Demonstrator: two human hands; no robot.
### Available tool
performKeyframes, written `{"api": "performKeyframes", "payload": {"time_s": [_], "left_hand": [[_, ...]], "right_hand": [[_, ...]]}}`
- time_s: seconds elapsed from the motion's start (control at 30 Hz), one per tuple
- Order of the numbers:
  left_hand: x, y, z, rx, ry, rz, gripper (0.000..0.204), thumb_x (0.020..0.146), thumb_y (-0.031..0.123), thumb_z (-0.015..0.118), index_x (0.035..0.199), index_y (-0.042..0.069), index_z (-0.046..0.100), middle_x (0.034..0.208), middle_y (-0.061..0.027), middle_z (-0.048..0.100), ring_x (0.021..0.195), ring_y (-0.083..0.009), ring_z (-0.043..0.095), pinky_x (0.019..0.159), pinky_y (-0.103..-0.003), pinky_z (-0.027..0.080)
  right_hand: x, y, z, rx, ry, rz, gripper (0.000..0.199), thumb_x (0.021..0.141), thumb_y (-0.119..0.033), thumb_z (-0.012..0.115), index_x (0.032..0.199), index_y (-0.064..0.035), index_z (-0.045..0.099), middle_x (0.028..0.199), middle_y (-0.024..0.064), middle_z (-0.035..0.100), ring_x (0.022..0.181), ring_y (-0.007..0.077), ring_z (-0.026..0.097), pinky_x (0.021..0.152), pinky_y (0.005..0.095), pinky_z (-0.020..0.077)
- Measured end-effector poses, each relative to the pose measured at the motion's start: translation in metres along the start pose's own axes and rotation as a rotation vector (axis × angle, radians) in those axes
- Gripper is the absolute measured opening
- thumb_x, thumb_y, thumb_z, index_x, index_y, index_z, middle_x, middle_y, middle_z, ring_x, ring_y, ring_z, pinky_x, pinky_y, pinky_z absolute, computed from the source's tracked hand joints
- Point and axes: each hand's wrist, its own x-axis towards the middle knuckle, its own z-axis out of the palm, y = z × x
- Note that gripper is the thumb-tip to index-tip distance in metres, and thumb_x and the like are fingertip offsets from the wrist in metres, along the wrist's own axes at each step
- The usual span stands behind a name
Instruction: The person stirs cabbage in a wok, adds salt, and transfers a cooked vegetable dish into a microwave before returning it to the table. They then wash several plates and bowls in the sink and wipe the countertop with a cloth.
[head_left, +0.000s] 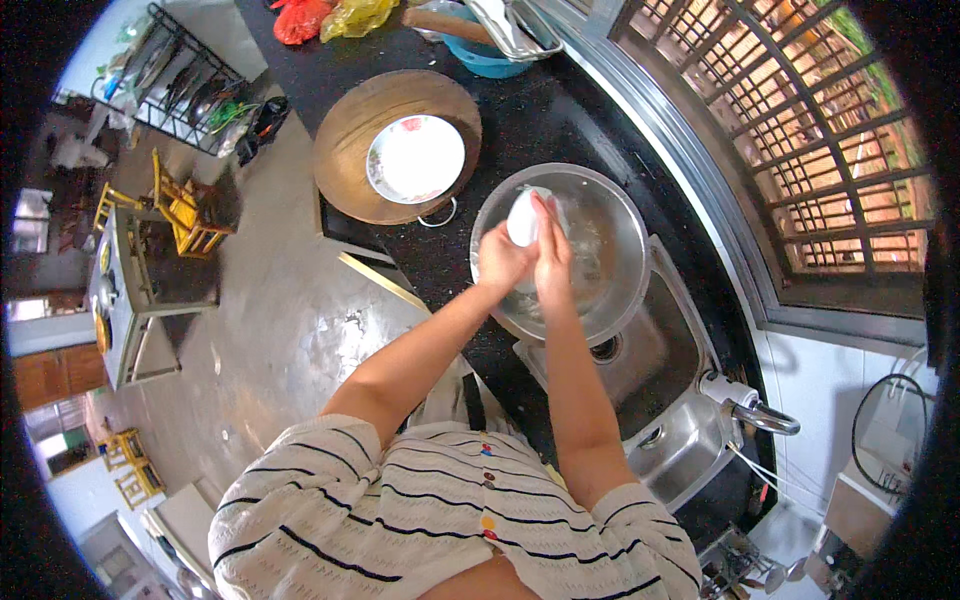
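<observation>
Both my hands are over a wide stainless steel basin (628,215) with some water in it. My left hand (506,258) grips a smooth white dish (522,218) from its near side. Against the dish's right side my right hand (552,250) is pressed, its fingers long and close together. The dish is tilted on edge and partly hidden by my fingers, so its full shape does not show. Left of the basin, a white bowl with a floral pattern (415,160) rests on a round wooden board (345,130).
A double steel sink (665,355) lies under and beyond the basin's near right edge, with a curved faucet (770,418) on its right. Red (298,20) and yellow (355,18) plastic bags and a blue basin (485,62) stand at the far end of the black counter (540,120). A barred window (800,130) runs along the right.
</observation>
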Motion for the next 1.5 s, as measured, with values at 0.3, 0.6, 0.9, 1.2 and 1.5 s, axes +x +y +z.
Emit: {"api": "performKeyframes", "payload": {"time_s": [0.3,0.6,0.9,1.2,1.5], "left_hand": [[-0.027,0.052,-0.012,-0.14,-0.34,0.001,0.036,0.068,0.012,0.08,0.098,-0.002,0.064,0.092,-0.0056,0.069,0.085,-0.0103,0.063,0.077,-0.028,0.051],[-0.026,0.057,-0.016,-0.347,-0.352,-0.061,0.037,0.071,0.011,0.078,0.101,-0.005,0.064,0.094,-0.0082,0.069,0.084,-0.0127,0.064,0.076,-0.028,0.052],[-0.041,0.043,0.012,0.535,-0.593,0.432,0.032,0.067,0.026,0.074,0.095,0.012,0.069,0.081,-0.0163,0.067,0.077,-0.0352,0.065,0.07,-0.042,0.052],[-0.02,0.028,0.007,0.779,-0.754,0.706,0.037,0.069,0.029,0.072,0.103,0.016,0.067,0.105,-0.0086,0.065,0.093,-0.0309,0.062,0.082,-0.041,0.05],[0.024,-0.05,0.046,0.97,-0.255,0.645,0.058,0.095,0.045,0.039,0.146,0.019,0.028,0.153,-0.0131,0.018,0.141,-0.037,0.017,0.113,-0.051,0.015]], "right_hand": [[0.042,-0.009,-0.055,-0.534,-0.012,0.078,0.033,0.091,-0.037,0.054,0.101,-0.0075,0.065,0.107,0.0106,0.064,0.1,0.031,0.059,0.089,0.0385,0.0444],[0.002,0.07,-0.112,0.245,0.292,0.659,0.054,0.098,-0.044,0.037,0.114,0.0033,0.059,0.101,0.0147,0.064,0.085,0.0241,0.064,0.074,0.0363,0.0502],[-0.031,-0.039,-0.109,-0.157,0.244,0.848,0.077,0.085,-0.072,0.039,0.108,-0.0024,0.059,0.081,0.0101,0.064,0.06,0.0155,0.059,0.052,0.026,0.0459],[-0.025,0.044,-0.125,0.343,0.13,0.876,0.038,0.086,-0.031,0.046,0.115,-0.0067,0.054,0.098,0.0075,0.061,0.083,0.0191,0.062,0.062,0.032,0.0533],[-0.039,0.086,-0.086,0.089,0.226,0.513,0.056,0.089,-0.017,0.043,0.141,-0.0018,0.03,0.133,0.0152,0.045,0.117,0.0275,0.047,0.097,0.0382,0.039]]}}
